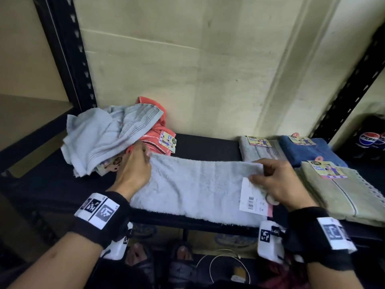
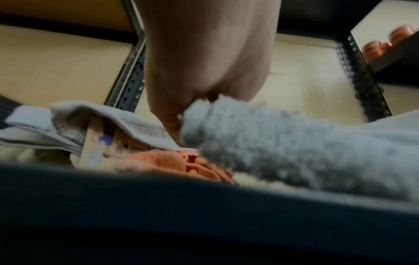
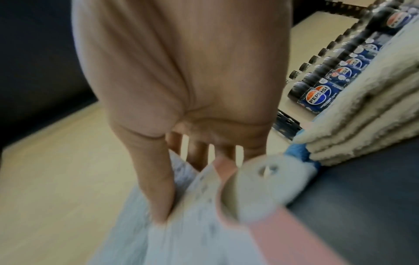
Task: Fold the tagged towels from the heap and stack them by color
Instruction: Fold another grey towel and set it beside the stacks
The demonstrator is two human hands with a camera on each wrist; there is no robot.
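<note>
The grey towel (image 1: pixel 193 184) lay flat on the black shelf (image 1: pixel 206 146), its long axis running left to right across the front edge; the heap (image 1: pixel 108 140) sat just beyond its left end, and the folded stacks, grey stack (image 1: pixel 260 151), blue stack (image 1: pixel 308 151) and beige stack (image 1: pixel 341 192), stood past its right end. The left hand (image 1: pixel 133 170) pinched the towel's far left corner, fingers curled onto the cloth, hard against the heap; the right hand (image 1: pixel 277 184) gripped the far right corner, thumb on top and fingers curled over the edge, with the white tag (image 1: pixel 253 196) lying on the towel just beside the thumb. Both hands thus held the far long edge, one at each end, and the towel's body lay toward the person from the fingers; so the next fold, by my reading, would either bring that far edge toward the near edge or carry one end across to the other. The right hand was the nearer to the grey stack, which looked the likely home for this towel; the tag, being loose, might get trapped inside the fold.
</note>
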